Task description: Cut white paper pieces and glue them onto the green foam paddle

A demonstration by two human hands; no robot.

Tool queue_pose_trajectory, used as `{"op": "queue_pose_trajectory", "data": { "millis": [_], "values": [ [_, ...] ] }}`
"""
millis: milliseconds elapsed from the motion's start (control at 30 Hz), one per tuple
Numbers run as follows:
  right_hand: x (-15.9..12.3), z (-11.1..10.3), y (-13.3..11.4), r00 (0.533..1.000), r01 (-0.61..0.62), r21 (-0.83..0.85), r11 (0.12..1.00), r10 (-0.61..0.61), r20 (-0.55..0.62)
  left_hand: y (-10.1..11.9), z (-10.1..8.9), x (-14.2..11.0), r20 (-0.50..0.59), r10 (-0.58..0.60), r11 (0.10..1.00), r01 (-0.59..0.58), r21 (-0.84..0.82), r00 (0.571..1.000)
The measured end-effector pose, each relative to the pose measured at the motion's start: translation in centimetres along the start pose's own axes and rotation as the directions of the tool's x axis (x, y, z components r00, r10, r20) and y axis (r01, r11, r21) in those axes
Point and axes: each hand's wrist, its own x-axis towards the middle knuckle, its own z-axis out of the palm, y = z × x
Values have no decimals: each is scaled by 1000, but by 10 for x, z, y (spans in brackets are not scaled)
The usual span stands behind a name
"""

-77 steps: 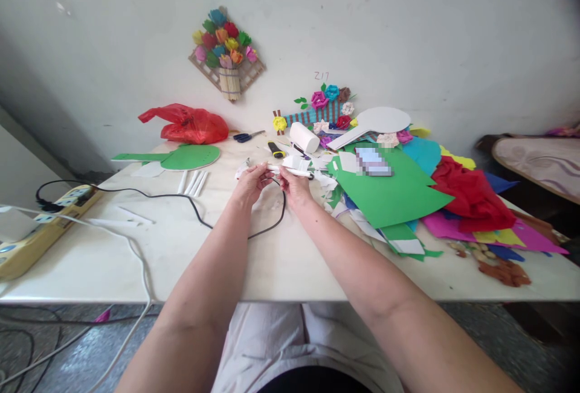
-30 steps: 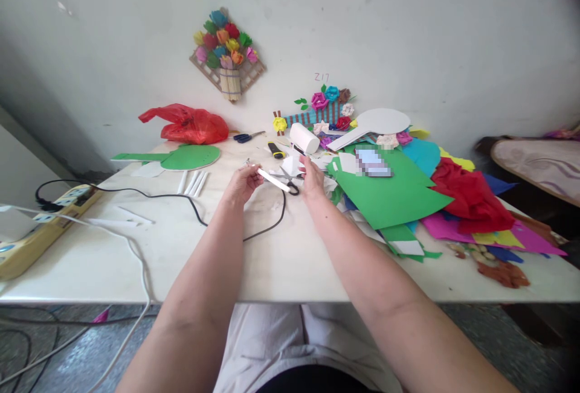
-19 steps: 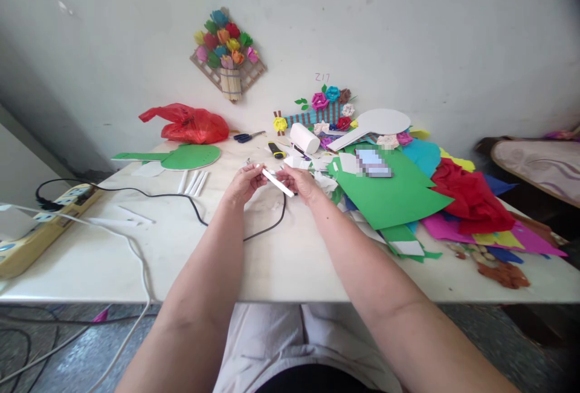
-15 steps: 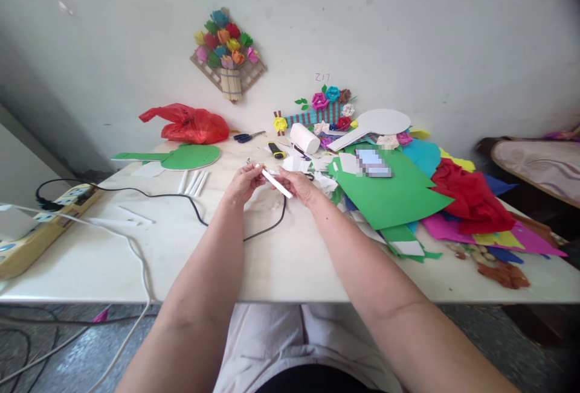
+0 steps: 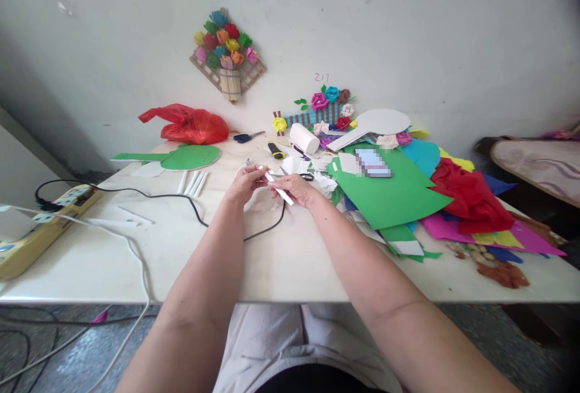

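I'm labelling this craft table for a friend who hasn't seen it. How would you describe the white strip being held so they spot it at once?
Start at the white table and follow both forearms to where the left hand and right hand meet. Between them runs a narrow white strip, slanting down to the right. Unlike the loose white strips lying beside the green paddle shape, this one is gripped.

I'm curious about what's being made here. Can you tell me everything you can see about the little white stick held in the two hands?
The white stick is thin, straight and plain, seemingly rolled or folded paper. It slants from upper left to lower right, held just above the white table. The left hand pinches its upper end; the right hand holds its lower part. Similar white sticks lie to the left, and a black cable curves beneath.
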Motion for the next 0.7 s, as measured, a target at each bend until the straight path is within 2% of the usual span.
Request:
{"op": "queue_pose_trajectory", "data": {
  "millis": [433,700],
  "values": [
    [-1,5,1,998,-17,-61,998,14,-58,-2,1,3,-61,-30,998,27,-54,998],
    [-6,7,-5,999,-33,25,999,34,-40,-3,-1,4,-88,-11,998,6,-56,996]
  ]
}}
